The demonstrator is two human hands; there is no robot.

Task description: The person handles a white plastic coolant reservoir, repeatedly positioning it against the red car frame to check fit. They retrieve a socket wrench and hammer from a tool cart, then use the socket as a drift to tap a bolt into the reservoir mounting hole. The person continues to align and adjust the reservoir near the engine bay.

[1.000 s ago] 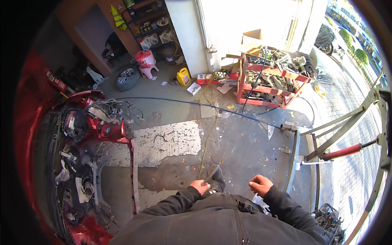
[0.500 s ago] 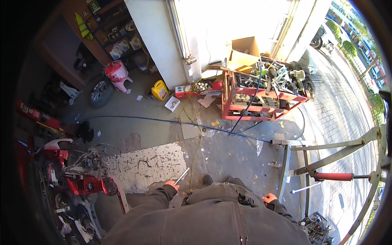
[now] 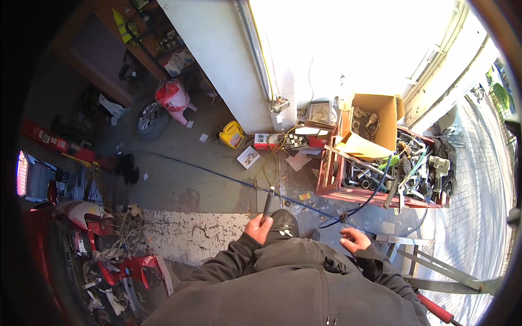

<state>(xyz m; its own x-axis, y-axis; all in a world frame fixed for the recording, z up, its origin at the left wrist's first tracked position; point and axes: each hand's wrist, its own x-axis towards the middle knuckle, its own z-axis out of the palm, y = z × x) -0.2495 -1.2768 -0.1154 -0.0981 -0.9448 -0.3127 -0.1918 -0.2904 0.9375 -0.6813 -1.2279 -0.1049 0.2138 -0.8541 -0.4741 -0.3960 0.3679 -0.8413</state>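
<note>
- Left hand [image 3: 259,230]: lower centre of the frame, forearm angled up and inward from lower left; fingers closed around a rod-shaped tool [image 3: 268,203], which points upward, tilted slightly right.
- Right hand [image 3: 354,240]: right of lower centre, apart from the tool; fingers loosely curled, directed left. Whether it grips anything cannot be told.
- Obscured: tool's lower end, covered by the left hand; exact kind indistinct. Dark jacket [image 3: 272,285] cut by the bottom edge. Upper-centre background bleached by glare.
- Materials: tool slender, dark, pale-tipped. Cardboard box [image 3: 382,127], flaps spread, upper right; red cart [image 3: 353,196] beneath, heaped with metal tools [image 3: 414,168]. Pale floor patch [image 3: 182,224], flaking, left of centre.
</note>
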